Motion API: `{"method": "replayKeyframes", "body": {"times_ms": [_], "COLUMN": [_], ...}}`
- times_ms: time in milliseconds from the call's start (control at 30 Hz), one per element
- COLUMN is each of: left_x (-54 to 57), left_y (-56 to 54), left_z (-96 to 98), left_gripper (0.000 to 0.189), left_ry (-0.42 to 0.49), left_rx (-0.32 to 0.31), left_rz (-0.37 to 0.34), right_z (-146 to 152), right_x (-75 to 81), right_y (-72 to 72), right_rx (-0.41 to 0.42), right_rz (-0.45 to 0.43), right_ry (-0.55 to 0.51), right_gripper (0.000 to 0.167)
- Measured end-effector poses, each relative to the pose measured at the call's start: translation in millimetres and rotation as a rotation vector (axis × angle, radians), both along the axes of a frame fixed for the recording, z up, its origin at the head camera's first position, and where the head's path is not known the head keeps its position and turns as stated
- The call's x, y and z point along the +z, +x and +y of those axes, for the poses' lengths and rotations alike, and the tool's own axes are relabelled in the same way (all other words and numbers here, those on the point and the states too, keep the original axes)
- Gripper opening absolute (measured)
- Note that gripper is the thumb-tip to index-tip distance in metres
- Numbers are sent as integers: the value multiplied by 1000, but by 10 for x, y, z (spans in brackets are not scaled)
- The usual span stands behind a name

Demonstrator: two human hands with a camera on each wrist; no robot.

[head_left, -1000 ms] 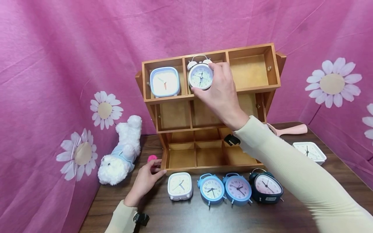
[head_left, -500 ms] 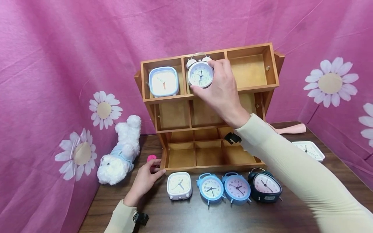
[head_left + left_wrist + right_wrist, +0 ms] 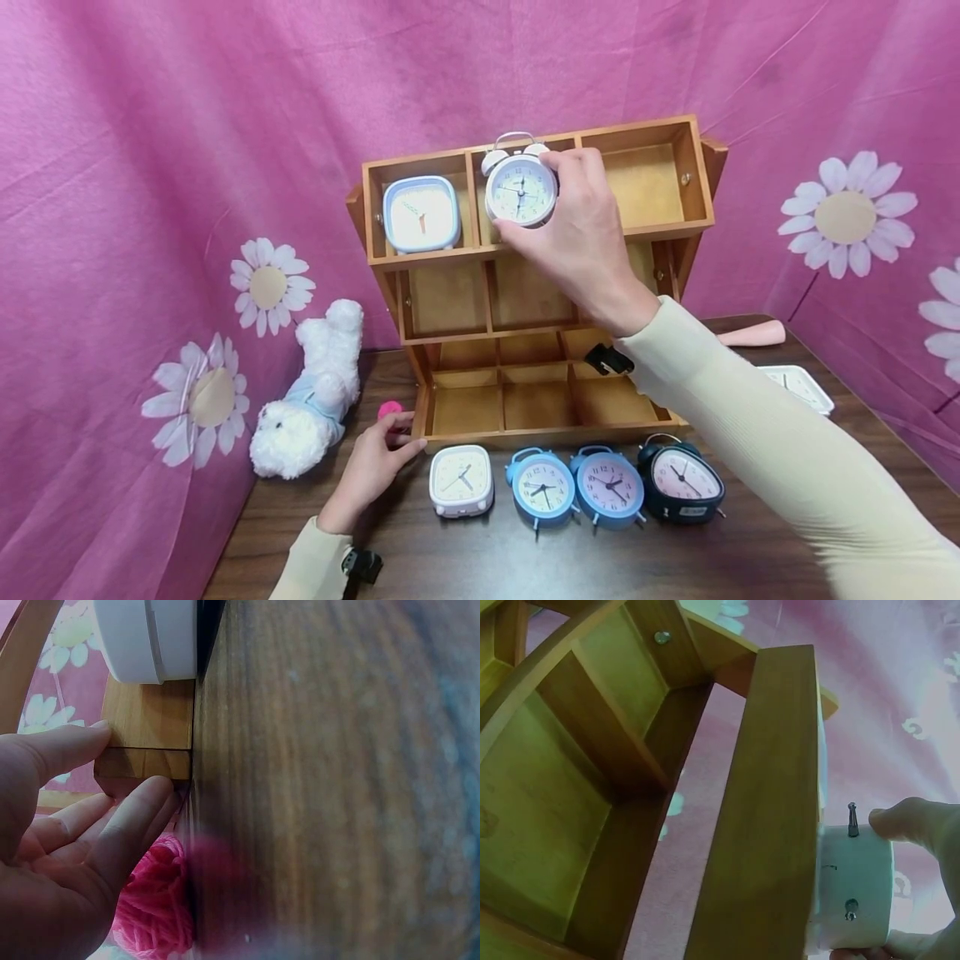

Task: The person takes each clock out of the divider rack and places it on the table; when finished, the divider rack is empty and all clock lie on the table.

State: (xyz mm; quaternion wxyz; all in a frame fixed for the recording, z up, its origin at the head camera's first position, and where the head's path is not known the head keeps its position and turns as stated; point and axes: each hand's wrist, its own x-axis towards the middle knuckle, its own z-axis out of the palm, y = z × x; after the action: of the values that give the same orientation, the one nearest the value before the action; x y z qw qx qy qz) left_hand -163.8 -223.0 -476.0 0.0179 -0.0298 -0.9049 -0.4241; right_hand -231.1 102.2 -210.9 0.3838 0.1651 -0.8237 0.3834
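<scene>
My right hand (image 3: 581,221) grips a white twin-bell alarm clock (image 3: 521,192) at its right side, thumb below and fingertips near a bell. The clock overlaps the top middle compartment of the tiered wooden shelf (image 3: 540,437). In the right wrist view, the clock's white body (image 3: 855,877) shows two metal feet, beside the top tier's wooden underside. Low on the left, straight fingers of my left hand (image 3: 371,462) touch the shelf's bottom corner. The left wrist view has the thumb (image 3: 75,742) at the front rail and other fingers at its end.
A blue-rimmed clock (image 3: 422,214) occupies the top left compartment. Before the shelf stand a white square clock (image 3: 461,481), two blue clocks and a dark triangular clock (image 3: 684,483). A plush dog (image 3: 307,400) and pink yarn (image 3: 157,900) are left; another white clock (image 3: 798,387) lies right.
My right hand and the twin-bell clock have shifted slightly right and up. The left hand stays at the shelf corner.
</scene>
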Motion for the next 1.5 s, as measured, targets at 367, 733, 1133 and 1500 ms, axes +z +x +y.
{"method": "replayKeyframes", "body": {"times_ms": [367,733,1133,1500], "left_x": [-13,-4,-12,-12], "left_y": [3,-3,-19,-5], "left_z": [-14,-11,3,-5], "left_gripper": [43,43,42,43], "left_ry": [3,0,-7,6], "left_rx": [-1,-3,-9,-9], "left_rz": [5,12,25,27], "right_z": [105,246,566,756], "right_x": [47,-26,-279,-468], "right_y": [240,469,793,969], "right_rx": [6,36,-25,-75], "right_rz": [46,32,7,9], "right_ry": [28,11,-5,24], "right_gripper": [76,78,83,83]}}
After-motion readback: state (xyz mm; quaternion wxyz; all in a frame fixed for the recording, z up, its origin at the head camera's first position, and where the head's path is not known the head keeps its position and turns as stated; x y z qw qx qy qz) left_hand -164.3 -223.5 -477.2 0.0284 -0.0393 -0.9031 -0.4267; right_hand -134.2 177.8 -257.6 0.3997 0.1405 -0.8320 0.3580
